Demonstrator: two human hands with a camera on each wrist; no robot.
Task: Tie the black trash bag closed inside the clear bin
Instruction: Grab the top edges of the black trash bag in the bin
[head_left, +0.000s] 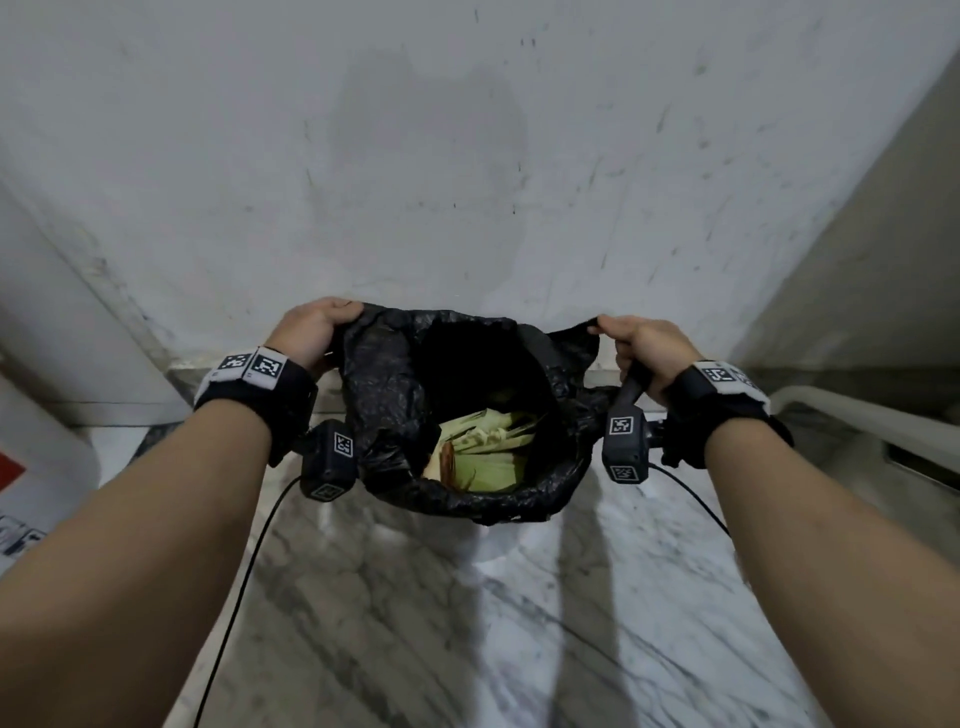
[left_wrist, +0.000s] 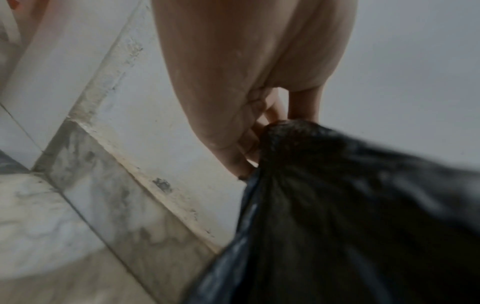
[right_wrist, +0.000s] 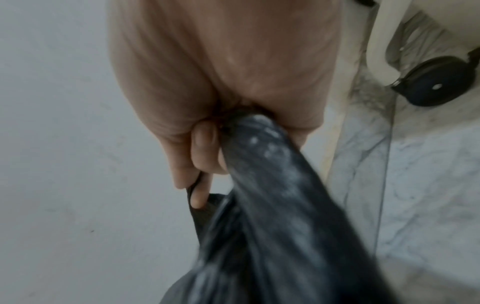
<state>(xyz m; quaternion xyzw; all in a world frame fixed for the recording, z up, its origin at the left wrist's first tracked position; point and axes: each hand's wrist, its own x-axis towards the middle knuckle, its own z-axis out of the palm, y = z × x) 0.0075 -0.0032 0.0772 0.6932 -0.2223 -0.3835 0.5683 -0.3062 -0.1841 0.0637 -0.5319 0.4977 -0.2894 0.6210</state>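
Observation:
A black trash bag (head_left: 384, 395) stands open against the wall, with pale green and tan waste (head_left: 483, 452) at its bottom. My left hand (head_left: 311, 327) grips the bag's left top edge, fingers curled over the gathered plastic (left_wrist: 298, 148). My right hand (head_left: 639, 343) grips the right top edge, a bunched strand of bag (right_wrist: 262, 156) running through its fist. The two hands hold the mouth stretched wide apart. The clear bin (head_left: 493, 540) shows only faintly below the bag.
A scuffed white wall (head_left: 467, 156) rises right behind the bag. Marble floor (head_left: 467, 649) spreads toward me. A white object with a red patch (head_left: 31, 457) stands at the left, and a white frame (head_left: 857, 415) with a black round wheel (right_wrist: 436, 82) at the right.

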